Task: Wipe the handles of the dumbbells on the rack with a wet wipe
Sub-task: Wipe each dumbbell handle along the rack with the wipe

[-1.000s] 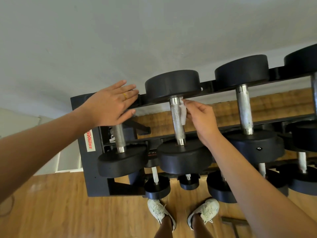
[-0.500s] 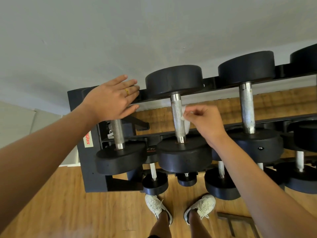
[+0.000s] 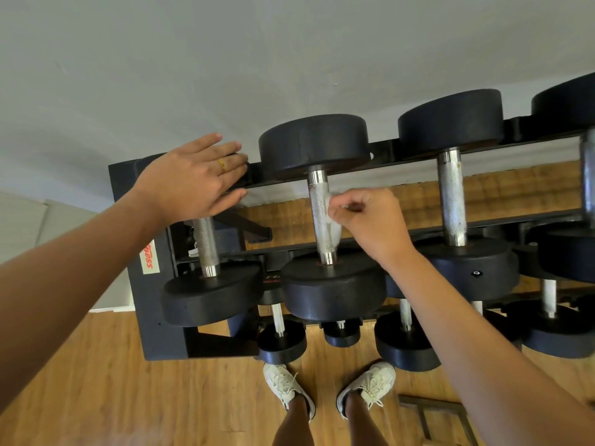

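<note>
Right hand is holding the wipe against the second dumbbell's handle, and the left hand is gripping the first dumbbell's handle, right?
Not quite. In the head view the left hand grips nothing: it is open, fingers straight, over the rack's back rail, above the first dumbbell's handle. The right hand does hold the wet wipe against the second dumbbell's handle.

white sticker on rack, red upside-down letters ending "ness"

Left hand, centre left of frame: palm down, fingers straight and close together, forearm entering from the left edge. Right hand, centre: fingers curled, thumb and forefinger pinching a wet wipe; forearm rising from the lower right corner.
</note>
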